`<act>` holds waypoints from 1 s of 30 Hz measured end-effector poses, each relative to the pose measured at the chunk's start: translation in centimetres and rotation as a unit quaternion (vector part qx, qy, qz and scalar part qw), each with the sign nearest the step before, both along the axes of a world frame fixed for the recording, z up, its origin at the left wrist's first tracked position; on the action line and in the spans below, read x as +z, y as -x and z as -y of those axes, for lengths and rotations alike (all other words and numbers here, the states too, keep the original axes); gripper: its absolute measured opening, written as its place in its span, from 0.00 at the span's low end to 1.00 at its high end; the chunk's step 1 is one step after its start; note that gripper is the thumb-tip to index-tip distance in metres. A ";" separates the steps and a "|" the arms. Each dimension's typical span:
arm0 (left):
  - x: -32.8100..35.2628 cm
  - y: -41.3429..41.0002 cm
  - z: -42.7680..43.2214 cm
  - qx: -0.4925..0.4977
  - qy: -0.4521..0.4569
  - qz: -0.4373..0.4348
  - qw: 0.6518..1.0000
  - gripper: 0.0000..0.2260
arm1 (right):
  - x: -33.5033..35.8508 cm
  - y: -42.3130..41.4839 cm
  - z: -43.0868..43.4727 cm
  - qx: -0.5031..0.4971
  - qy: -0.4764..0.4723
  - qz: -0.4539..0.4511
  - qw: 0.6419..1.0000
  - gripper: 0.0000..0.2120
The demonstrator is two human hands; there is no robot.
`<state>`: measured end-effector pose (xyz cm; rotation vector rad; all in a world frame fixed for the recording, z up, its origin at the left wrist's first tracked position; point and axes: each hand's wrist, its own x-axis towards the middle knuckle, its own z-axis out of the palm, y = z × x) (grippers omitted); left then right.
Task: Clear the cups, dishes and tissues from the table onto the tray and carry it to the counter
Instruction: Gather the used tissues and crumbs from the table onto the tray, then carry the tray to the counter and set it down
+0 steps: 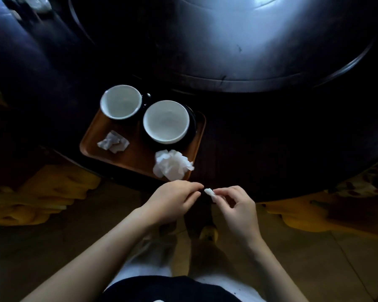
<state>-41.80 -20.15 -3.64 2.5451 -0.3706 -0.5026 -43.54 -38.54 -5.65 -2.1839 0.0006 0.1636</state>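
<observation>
Tray [92, 147]: sitting on the dark table [249, 138], close to the edge nearest the person and just beyond both hands.
Cups: two white cups are standing upright on the tray, the far cup [121, 102] at its back corner and the near cup [166, 120] beside it on a dark saucer [191, 125].
Tissues: a small tissue [113, 142] is lying on the tray's bare wood, and a large tissue [171, 164] is resting at the near corner, reaching the rim.
Tissue scrap [210, 192]: hanging in the air at the table's edge, just short of the tray.
Right hand [238, 208]: pinching the scrap between thumb and forefinger, with the other fingers loosely curled.
Left hand [172, 201]: hovering with curled fingertips right beside the scrap; whether it is touching or gripping the scrap is too dark to tell.
Step in hand: by the look of it, the last scrap is going onto the tray.
Doing it well: placing the scrap on the open wood between the two tissues, well inside the rim, is looking safest, so that nothing is sliding off during the carry.
Next: gripping the tray at two opposite sides and keeping it level is likely called for, as the cups are standing tall.
</observation>
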 end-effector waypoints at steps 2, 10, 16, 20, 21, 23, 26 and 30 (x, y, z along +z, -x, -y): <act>0.7 0.1 -3.0 0.024 0.041 -0.004 0.999 0.18 | 0.5 -0.6 -2.3 -0.011 0.000 -0.003 1.000 0.05; 0.1 -0.5 -16.1 0.216 0.050 0.065 0.973 0.10 | 2.3 -2.6 -12.8 -0.030 0.018 0.071 0.997 0.06; -1.4 -3.1 -23.3 0.353 -0.003 0.106 0.929 0.14 | 0.9 -5.0 -21.1 0.005 0.099 0.151 0.984 0.04; -2.3 -5.8 -25.1 0.342 0.004 0.047 0.938 0.19 | -0.6 -6.1 -23.7 0.013 0.180 0.153 0.972 0.03; -2.4 -6.4 -25.2 0.335 0.011 0.039 0.941 0.19 | -0.9 -6.2 -24.0 0.012 0.196 0.144 0.970 0.03; -2.5 -7.3 -25.4 0.319 0.013 0.035 0.947 0.17 | -1.2 -6.4 -24.4 0.006 0.215 0.124 0.969 0.03; -2.7 -8.6 -25.7 0.323 0.006 0.026 0.946 0.17 | -1.0 -6.2 -24.5 0.024 0.214 0.126 0.968 0.05; -3.1 -9.5 -25.8 0.317 -0.017 0.029 0.948 0.17 | 0.5 -5.5 -22.6 -0.071 0.196 0.213 0.955 0.10</act>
